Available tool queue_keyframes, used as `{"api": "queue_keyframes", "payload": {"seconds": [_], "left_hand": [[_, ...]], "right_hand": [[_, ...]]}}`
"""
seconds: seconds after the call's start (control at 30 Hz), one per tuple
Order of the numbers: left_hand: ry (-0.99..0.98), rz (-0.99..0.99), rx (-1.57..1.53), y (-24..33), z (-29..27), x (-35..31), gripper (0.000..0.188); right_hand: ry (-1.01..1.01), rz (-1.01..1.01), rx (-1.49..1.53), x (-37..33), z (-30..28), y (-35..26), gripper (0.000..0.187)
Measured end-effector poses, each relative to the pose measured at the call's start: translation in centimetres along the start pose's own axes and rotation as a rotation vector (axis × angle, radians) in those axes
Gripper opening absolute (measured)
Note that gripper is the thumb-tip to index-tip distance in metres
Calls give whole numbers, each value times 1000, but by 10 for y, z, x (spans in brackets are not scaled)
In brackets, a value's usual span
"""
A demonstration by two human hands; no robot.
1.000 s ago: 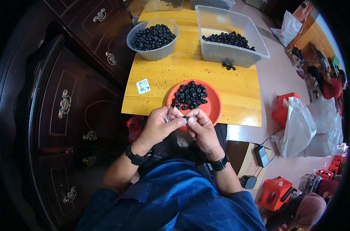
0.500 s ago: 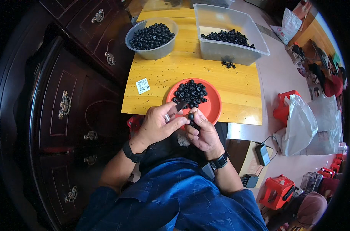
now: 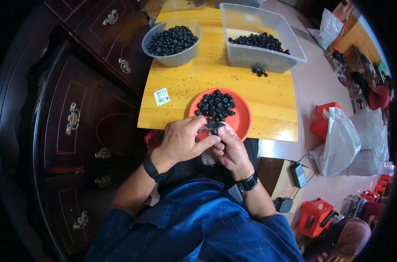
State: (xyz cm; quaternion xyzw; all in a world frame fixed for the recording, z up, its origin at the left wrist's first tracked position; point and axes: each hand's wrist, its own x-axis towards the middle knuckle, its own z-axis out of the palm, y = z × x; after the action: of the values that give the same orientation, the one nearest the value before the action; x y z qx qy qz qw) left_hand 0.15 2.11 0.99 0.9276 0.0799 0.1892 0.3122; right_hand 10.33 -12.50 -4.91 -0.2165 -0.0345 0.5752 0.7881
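Note:
My left hand [image 3: 181, 139] is closed around a small dark knife [image 3: 215, 125], its handle hidden in the fingers. The thin blade lies crosswise over a small round black part [image 3: 214, 132]. Thumb and fingers of my right hand [image 3: 234, 152] pinch that part, and both hands meet at the near rim of a red-orange plate [image 3: 244, 117]. On the plate sits a heap of similar black parts [image 3: 216, 105], rounded and some with hollow ends. Whether the blade's edge is cutting into the part cannot be made out.
Beyond the plate on the yellow table [image 3: 268, 105] stand a round tub [image 3: 174, 60] and a rectangular bin [image 3: 259, 60], both holding black parts. A few parts lie beside the bin. A white label [image 3: 162, 97] and dark crumbs dot the tabletop. Dark cabinets [image 3: 93, 131] line the left.
The knife blade has turned from slanting over the plate to lying across the black part, nearer my right thumb. My left hand has shifted slightly; my right hand stays nearly in place.

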Motion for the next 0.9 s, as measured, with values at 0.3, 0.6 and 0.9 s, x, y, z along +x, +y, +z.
{"api": "queue_keyframes", "payload": {"seconds": [0.3, 0.6, 0.9], "left_hand": [[5, 7, 11, 2, 2, 1, 39], [-33, 23, 116, 0, 8, -1, 39], [69, -15, -149, -1, 9, 1, 26]], "right_hand": [[6, -1, -8, 1, -4, 1, 12], [67, -89, -27, -1, 1, 5, 11], [106, -34, 82, 0, 8, 2, 8]]}}
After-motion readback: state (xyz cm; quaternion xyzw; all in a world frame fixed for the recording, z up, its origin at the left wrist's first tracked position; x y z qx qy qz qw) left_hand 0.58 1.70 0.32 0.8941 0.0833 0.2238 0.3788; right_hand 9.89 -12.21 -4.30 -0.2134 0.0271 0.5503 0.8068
